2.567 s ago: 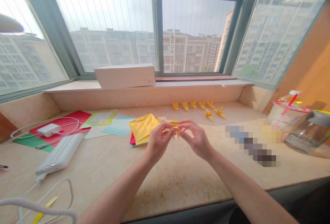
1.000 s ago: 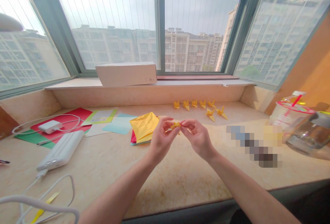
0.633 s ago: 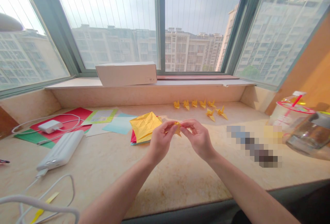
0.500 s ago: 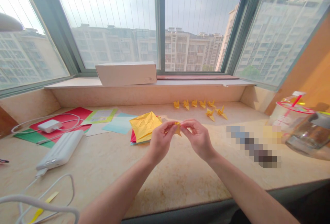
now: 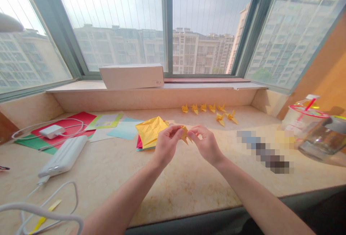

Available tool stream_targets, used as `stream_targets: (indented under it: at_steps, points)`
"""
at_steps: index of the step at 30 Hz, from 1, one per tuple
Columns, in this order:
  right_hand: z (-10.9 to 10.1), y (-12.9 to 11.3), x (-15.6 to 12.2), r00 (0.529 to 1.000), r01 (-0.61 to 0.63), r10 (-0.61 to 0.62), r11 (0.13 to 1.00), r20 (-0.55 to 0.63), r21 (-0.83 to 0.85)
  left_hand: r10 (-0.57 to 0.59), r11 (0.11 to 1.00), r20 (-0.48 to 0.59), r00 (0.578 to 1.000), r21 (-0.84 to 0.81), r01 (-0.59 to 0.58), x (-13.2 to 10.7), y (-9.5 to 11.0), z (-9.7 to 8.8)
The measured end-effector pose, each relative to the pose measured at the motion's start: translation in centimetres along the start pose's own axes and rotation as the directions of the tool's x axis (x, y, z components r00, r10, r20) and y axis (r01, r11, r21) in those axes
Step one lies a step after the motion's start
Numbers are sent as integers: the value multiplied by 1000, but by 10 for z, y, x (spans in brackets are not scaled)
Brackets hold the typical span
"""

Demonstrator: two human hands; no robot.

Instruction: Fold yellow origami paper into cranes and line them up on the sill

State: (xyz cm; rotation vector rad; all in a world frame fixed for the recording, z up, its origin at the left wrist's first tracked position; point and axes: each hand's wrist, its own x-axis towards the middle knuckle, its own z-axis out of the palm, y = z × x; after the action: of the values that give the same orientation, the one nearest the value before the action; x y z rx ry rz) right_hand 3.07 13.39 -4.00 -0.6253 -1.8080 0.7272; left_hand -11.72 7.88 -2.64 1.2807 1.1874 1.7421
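Observation:
Between my hands is a small folded piece of yellow paper (image 5: 185, 136), with two points hanging down. My left hand (image 5: 169, 142) pinches it from the left with thumb and fingers. At its right edge, my right hand (image 5: 205, 144) grips it between thumb and forefinger. Just left of my left hand lies a stack of square paper with a creased yellow sheet (image 5: 151, 132) on top and red edges showing underneath. Several finished yellow paper cranes (image 5: 203, 108) stand beyond my hands, near the back of the counter; two sit a little nearer, one being this crane (image 5: 220, 119).
On the left are a white power bank (image 5: 63, 155), a white charger (image 5: 52, 131) with cables, and coloured paper sheets (image 5: 125, 128). A white box (image 5: 131, 76) rests on the window ledge. At right stand a cup with a red straw (image 5: 304, 121) and a glass jar (image 5: 319, 141).
The folded yellow paper has turned between my fingers, and its two points now show more plainly. My hands have shifted only slightly.

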Motion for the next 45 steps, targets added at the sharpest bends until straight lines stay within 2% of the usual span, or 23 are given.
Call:
stream_targets:
  at_steps: [4, 7, 9, 12, 14, 16, 17, 19, 22, 24, 27, 30, 34, 39, 45]
  points:
    - [3, -6, -2, 998, -20, 20, 1000, -52, -18, 31, 999, 25, 999, 11, -31, 0, -3, -1]
    - [2, -8, 0, 989, -127, 131, 990, -61, 67, 211, 954, 81, 974, 202, -223, 0, -5, -5]
    - [0, -6, 2, 969, -232, 243, 960, -53, 155, 363, 819, 207, 908, 394, -417, 0, -7, -9]
    - [-5, -3, 5, 935, -339, 356, 901, -14, 272, 468, 583, 387, 795, 540, -607, 0, -7, -14]
    - [-6, -3, 5, 929, -360, 366, 873, 48, 328, 491, 508, 434, 756, 562, -653, -1, -5, -16]
    - [-6, -4, 4, 928, -372, 347, 858, 135, 354, 489, 512, 452, 746, 544, -665, -1, -2, -16]
    - [-6, -5, 4, 927, -374, 335, 858, 167, 352, 475, 543, 444, 760, 532, -650, -1, -1, -16]
    - [-6, -6, 4, 934, -353, 316, 884, 164, 308, 411, 635, 388, 825, 527, -565, -1, 2, -16]
    - [-8, -6, 5, 968, -249, 251, 951, 9, 185, 255, 780, 275, 927, 508, -366, 1, 3, -14]
    - [-9, -5, 6, 976, -200, 210, 968, -50, 150, 150, 860, 249, 957, 446, -250, 1, 1, -12]
    - [-11, -5, 6, 978, -198, 206, 966, -30, 168, 36, 940, 264, 964, 319, -122, 1, 0, -9]
    - [-10, -5, 6, 976, -212, 218, 959, -11, 186, -8, 968, 294, 956, 240, -66, 1, 2, -7]
    - [-9, -3, 6, 973, -223, 232, 947, -11, 233, -20, 974, 309, 951, 223, -51, 1, 6, -8]
    - [-10, -2, 6, 968, -251, 245, 933, 57, 256, -33, 972, 333, 942, 229, -47, 1, 5, -9]
    - [-11, -2, 7, 947, -321, 302, 852, 111, 415, -39, 977, 366, 930, 208, -41, 0, 8, -9]
